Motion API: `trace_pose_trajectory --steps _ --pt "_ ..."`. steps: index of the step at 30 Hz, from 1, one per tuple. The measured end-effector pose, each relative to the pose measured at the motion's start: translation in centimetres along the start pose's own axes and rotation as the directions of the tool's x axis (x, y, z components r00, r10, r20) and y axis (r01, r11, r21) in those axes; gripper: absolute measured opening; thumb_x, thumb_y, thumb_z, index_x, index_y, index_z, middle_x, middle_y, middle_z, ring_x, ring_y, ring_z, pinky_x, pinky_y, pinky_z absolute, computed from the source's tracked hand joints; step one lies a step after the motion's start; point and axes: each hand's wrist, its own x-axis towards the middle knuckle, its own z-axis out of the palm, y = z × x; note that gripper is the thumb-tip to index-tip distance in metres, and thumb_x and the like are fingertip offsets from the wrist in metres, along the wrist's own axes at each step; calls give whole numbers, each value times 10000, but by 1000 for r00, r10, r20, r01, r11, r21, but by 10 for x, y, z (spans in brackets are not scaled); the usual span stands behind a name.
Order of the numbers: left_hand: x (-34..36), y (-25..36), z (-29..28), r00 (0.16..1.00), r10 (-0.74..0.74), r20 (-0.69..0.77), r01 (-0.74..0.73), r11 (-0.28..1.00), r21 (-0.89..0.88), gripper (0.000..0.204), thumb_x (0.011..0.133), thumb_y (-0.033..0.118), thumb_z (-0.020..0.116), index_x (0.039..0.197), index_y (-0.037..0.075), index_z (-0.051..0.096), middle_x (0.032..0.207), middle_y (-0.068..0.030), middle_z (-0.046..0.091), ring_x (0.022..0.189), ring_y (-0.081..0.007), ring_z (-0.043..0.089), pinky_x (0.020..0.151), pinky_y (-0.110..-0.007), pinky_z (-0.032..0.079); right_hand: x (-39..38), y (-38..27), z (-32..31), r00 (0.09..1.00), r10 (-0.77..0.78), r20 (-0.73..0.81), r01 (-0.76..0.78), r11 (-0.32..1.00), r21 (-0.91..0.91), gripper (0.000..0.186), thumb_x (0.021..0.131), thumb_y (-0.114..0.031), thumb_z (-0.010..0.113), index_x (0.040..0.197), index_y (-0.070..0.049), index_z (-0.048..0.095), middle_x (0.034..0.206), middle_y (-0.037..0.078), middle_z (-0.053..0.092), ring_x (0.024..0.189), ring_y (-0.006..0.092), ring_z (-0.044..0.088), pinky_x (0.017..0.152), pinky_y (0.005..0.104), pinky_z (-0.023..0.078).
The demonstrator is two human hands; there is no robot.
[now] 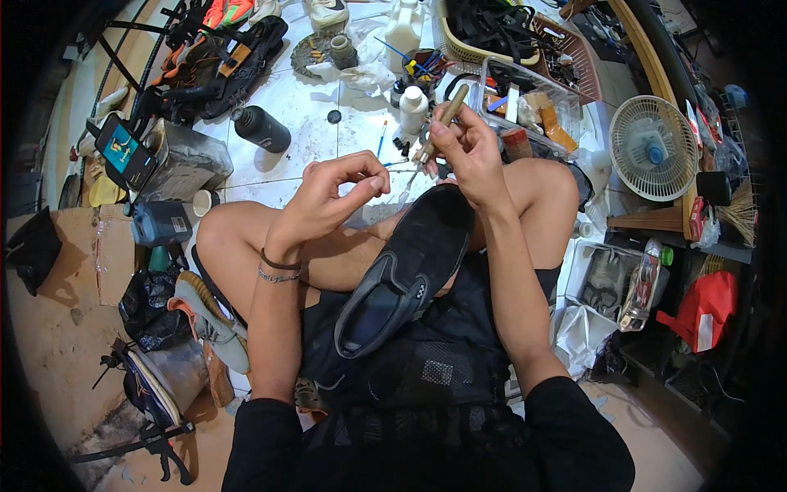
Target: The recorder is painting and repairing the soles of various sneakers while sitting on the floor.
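Note:
A black slip-on shoe (pixel 426 242) rests across my lap, its toe pointing away and its opening toward me. Just above the toe, my right hand (pixel 469 160) grips a wooden-handled awl (pixel 450 108), whose thin metal tip slants down toward the floor. My left hand (pixel 338 193) hovers left of the shoe, apart from it. Its fingers are curled in with thumb and forefinger close together; whatever they may pinch is too small to make out.
Ahead on the white tiles stand a black bottle (pixel 261 129), a white bottle (pixel 413 110) and a clear bin (pixel 537 115) of supplies. A phone (pixel 125 154) leans on a metal tin (pixel 190 157) at left. A fan (pixel 653 149) stands at right, and a grey shoe (pixel 211 320) lies beside my left leg.

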Motion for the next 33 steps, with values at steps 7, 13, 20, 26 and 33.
trace_pose_trajectory --steps 7,13,20,26,33 --pt "2 -4 12 999 -48 -21 52 930 364 241 948 198 599 830 2 673 664 -29 657 631 -78 608 587 -246 454 -2 7 0 995 -100 -27 97 989 -115 214 957 -113 630 1091 8 515 785 31 600 647 78 582 565 239 490" --pt "3 6 12 998 -58 23 49 956 290 244 960 204 545 961 -1 677 693 -72 665 613 -133 614 613 -285 472 -1 9 -1 992 -115 -44 103 971 -217 204 945 -87 634 1090 8 526 790 22 606 657 80 598 568 239 499" --pt "2 14 13 998 -55 -34 65 880 470 226 898 199 577 884 3 687 747 -139 678 673 -252 640 685 -343 496 -4 13 1 992 -129 -18 116 937 -330 203 935 -72 639 1083 21 536 824 45 634 708 91 617 602 246 511" --pt "-1 7 15 999 -36 25 14 799 601 241 874 266 584 839 43 667 786 -172 648 789 -362 623 739 -438 471 -5 9 1 998 -59 32 67 926 -371 196 931 -108 659 1040 4 542 798 35 621 669 86 607 576 245 505" --pt "0 -23 16 995 11 104 -71 799 597 198 873 210 584 876 24 654 820 -160 626 790 -334 600 756 -384 456 -5 10 -4 997 1 77 27 934 -357 181 943 -129 651 1019 4 555 782 35 625 654 83 603 556 244 490"
